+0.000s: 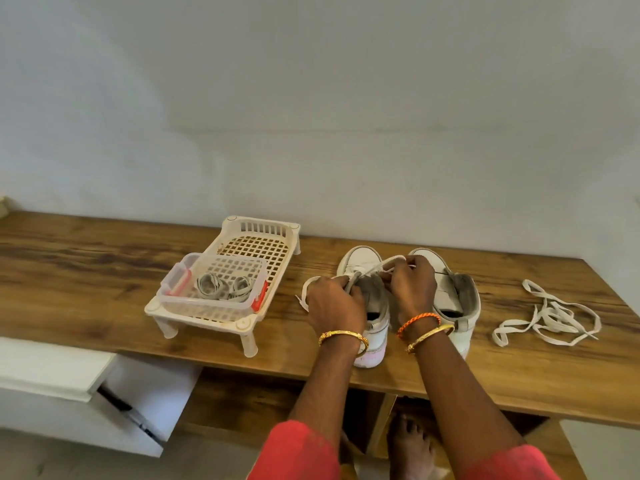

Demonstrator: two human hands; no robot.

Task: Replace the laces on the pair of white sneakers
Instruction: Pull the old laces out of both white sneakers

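Item: left hand, fingers curled, pinching one strand of the lace at the collar of the left sneaker.

Item: right hand, just beside the left, pinching the other strand above the tongue. We cannot tell whether this lace is going in or coming out.

Item: lace tail, hanging outside the left hand's knuckles onto the tabletop.

Item: right sneaker, touching the far side of the right hand; no lace shows on it.

Item: loose white lace, well beyond the right hand, lying tangled.

Item: clear tub of coiled greyish laces, beyond the left hand, sitting in a cream basket tray.

Handling note: we judge the step goes best if we keep both strands flat and untwisted, draw them evenly so the ends match, and steady the shoe with the wrists. We should work one eyelet row at a time and keep the tail clear of the neighbouring shoe.
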